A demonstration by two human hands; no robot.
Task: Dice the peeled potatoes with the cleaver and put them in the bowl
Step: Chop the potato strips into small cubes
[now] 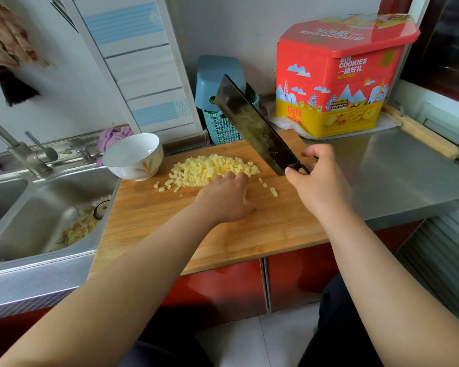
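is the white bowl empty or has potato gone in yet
Empty. The bowl shows only bare white inside; the diced potato still lies heaped on the cutting board beside it.

Readable text before me, all on the red and yellow cookie tin [334,83] at the back of my desk [398,168]: upper red side panel, "Gift COOKIES" in white with the Chinese line "一曲好礼" beneath; lower yellow band, "Gift COOKIES" in red; lid, the same words printed upside down from where I stand, smaller print too blurred to read
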